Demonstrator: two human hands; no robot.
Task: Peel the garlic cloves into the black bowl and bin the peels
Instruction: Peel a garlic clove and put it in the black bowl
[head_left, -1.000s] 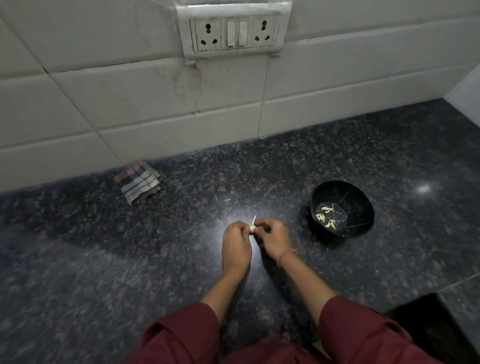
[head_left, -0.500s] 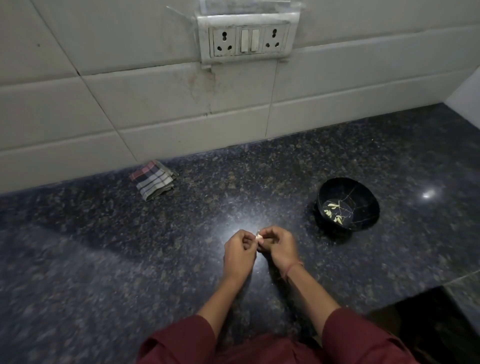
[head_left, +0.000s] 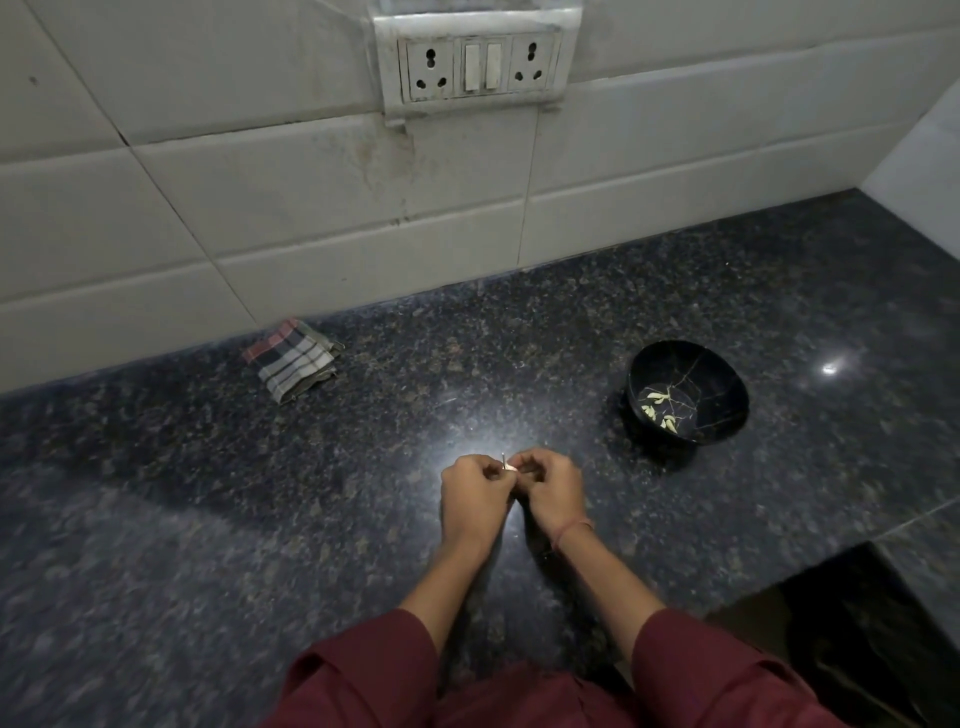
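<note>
My left hand (head_left: 475, 496) and my right hand (head_left: 550, 491) meet over the middle of the dark granite counter (head_left: 208, 519), fingers curled. Between their fingertips they pinch one small pale garlic clove (head_left: 508, 465), with a thin sliver of peel sticking up from it. The black bowl (head_left: 691, 364) stands on the counter to the right of my hands and a little farther back. Several pale peeled cloves (head_left: 660, 408) lie in its bottom. Most of the pinched clove is hidden by my fingers.
A folded checked cloth (head_left: 291, 358) lies at the back left against the white tiled wall (head_left: 260, 208). A switch and socket plate (head_left: 480, 65) is on the wall above. The counter's front edge drops into a dark opening (head_left: 857, 639) at the lower right.
Both hands stay together on the clove, and the peel sliver looks smaller now than a second ago. The view has shifted, so wall, cloth and bowl sit differently in frame.
</note>
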